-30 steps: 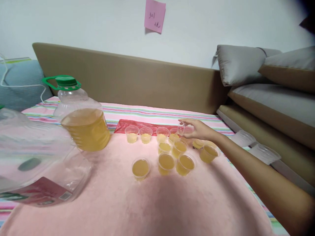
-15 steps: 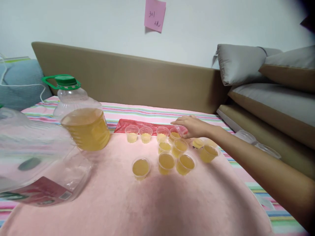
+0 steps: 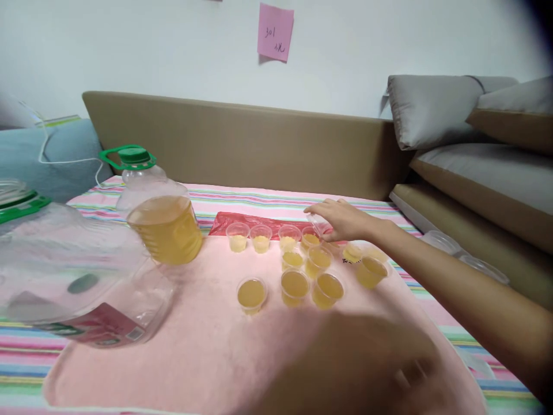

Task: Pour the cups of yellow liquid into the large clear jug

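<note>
cup (image 3: 317,223), clear, tilted, pinched in right hand (image 3: 344,219) grip, near cups of yellow liquid (image 3: 294,285) on pink mat (image 3: 194,351).

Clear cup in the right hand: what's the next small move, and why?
Probably ease the clear cup toward upright, away from its neighbours: the right hand holds it tilted, apparently close to a cup of yellow liquid, and bumping that one could spill it.
</note>
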Demonstrator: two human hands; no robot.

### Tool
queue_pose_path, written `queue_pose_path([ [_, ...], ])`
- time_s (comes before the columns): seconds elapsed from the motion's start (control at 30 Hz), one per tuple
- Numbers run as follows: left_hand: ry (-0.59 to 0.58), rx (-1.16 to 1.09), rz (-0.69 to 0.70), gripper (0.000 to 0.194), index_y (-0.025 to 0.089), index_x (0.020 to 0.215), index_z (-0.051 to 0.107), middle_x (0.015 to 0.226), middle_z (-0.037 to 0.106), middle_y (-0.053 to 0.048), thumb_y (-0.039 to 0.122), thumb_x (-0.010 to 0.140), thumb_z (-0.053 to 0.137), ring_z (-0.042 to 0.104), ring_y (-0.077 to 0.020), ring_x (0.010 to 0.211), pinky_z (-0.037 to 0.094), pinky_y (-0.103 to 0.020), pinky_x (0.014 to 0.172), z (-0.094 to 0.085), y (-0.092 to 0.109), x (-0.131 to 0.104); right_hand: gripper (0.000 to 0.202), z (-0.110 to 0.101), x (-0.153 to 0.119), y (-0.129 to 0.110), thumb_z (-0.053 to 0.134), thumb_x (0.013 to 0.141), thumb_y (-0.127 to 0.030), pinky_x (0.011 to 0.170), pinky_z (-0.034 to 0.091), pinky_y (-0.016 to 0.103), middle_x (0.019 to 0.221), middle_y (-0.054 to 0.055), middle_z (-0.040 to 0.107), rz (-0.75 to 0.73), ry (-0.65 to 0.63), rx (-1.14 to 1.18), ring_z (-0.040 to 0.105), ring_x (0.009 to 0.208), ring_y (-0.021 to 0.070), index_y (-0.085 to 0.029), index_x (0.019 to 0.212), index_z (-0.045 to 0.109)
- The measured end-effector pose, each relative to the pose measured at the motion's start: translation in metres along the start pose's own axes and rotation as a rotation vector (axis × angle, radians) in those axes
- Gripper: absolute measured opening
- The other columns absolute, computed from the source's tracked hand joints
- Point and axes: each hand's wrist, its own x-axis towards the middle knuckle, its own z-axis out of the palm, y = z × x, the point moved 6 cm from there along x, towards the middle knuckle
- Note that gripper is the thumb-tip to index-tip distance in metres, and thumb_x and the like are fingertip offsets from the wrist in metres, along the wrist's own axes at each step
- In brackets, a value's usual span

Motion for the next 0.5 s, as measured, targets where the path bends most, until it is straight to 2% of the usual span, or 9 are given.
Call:
queue_pose_path([
  [0.03,0.13,0.053,-0.067,0.031,0.031,0.094,0.065,0.1,0.073,-0.008,0.046,0.11,0.043,0.069,-0.0256,0.093,0.055,-0.043,0.075,-0.037,-0.002,0.005,0.065,-0.002,-0.001,0.002,0.077,0.081,-0.026,0.102,0.047,0.051,0.143,0.014,0.072,0.01,0.016,0.027,0.062,0.131,0.0398,-0.027,0.144,0.063],
  [0.07,0.351,0.179,-0.205,0.028,0.028,0.089,0.062,0.095,0.073,-0.007,0.044,0.106,0.048,0.069,-0.026,0.092,0.054,-0.044,0.077,-0.08,-0.009,0.007,0.062,-0.004,-0.002,0.003,0.078,0.08,-0.027,0.103,0.047,0.051,0.143,0.013,0.072,0.015,0.03,0.049,0.062,0.131,0.0397,-0.027,0.141,0.064],
  [0.1,0.483,0.292,-0.301,0.024,0.027,0.09,0.061,0.096,0.074,-0.007,0.044,0.104,0.053,0.069,-0.0269,0.093,0.053,-0.045,0.08,-0.115,-0.014,0.009,0.059,-0.006,-0.003,0.003,0.079,0.08,-0.028,0.103,0.047,0.051,0.143,0.012,0.072,0.013,0.041,0.066,0.062,0.131,0.0398,-0.028,0.138,0.064],
  [0.13,0.556,0.383,-0.355,0.018,0.025,0.097,0.062,0.105,0.076,-0.007,0.042,0.102,0.057,0.07,-0.0282,0.1,0.053,-0.045,0.084,-0.143,-0.02,0.012,0.057,-0.008,-0.004,0.003,0.08,0.081,-0.029,0.104,0.047,0.052,0.142,0.012,0.072,0.005,0.051,0.077,0.063,0.131,0.0399,-0.028,0.136,0.064],
  [0.17,0.559,0.444,-0.383,0.022,0.023,0.109,0.062,0.12,0.076,-0.01,0.042,0.099,0.066,0.069,-0.0306,0.112,0.053,-0.047,0.092,-0.164,-0.027,0.019,0.056,-0.009,-0.004,0.004,0.08,0.082,-0.029,0.104,0.047,0.053,0.142,0.012,0.072,-0.008,0.063,0.082,0.063,0.131,0.04,-0.028,0.135,0.064],
  [0.2,0.519,0.466,-0.403,0.038,0.019,0.122,0.061,0.135,0.072,-0.015,0.043,0.095,0.073,0.066,-0.0333,0.126,0.052,-0.048,0.102,-0.177,-0.036,0.027,0.055,-0.01,-0.005,0.004,0.08,0.082,-0.03,0.105,0.047,0.053,0.142,0.012,0.072,-0.023,0.077,0.084,0.062,0.131,0.0402,-0.027,0.135,0.065],
  [0.23,0.443,0.459,-0.414,0.052,0.016,0.133,0.057,0.149,0.065,-0.02,0.043,0.093,0.078,0.06,-0.0359,0.14,0.049,-0.049,0.111,-0.183,-0.047,0.037,0.055,-0.011,-0.005,0.004,0.08,0.082,-0.03,0.105,0.047,0.054,0.142,0.013,0.071,-0.039,0.094,0.083,0.062,0.132,0.0406,-0.027,0.136,0.065],
  [0.3,0.337,0.422,-0.43,0.071,0.014,0.144,0.053,0.161,0.058,-0.022,0.038,0.086,0.086,0.056,-0.0366,0.148,0.049,-0.045,0.114,-0.186,-0.069,0.055,0.056,-0.01,-0.006,0.004,0.079,0.083,-0.03,0.104,0.048,0.055,0.141,0.015,0.069,-0.068,0.119,0.073,0.061,0.132,0.0409,-0.025,0.137,0.066],
  [0.5,0.158,0.356,-0.46,0.087,0.013,0.15,0.05,0.148,0.068,-0.021,0.036,0.077,0.091,0.068,-0.034,0.129,0.056,-0.044,0.105,-0.174,-0.113,0.09,0.06,-0.008,-0.011,0.001,0.081,0.078,-0.024,0.099,0.05,0.049,0.135,0.014,0.068,-0.102,0.142,0.05,0.062,0.123,0.0378,-0.027,0.137,0.069],
])
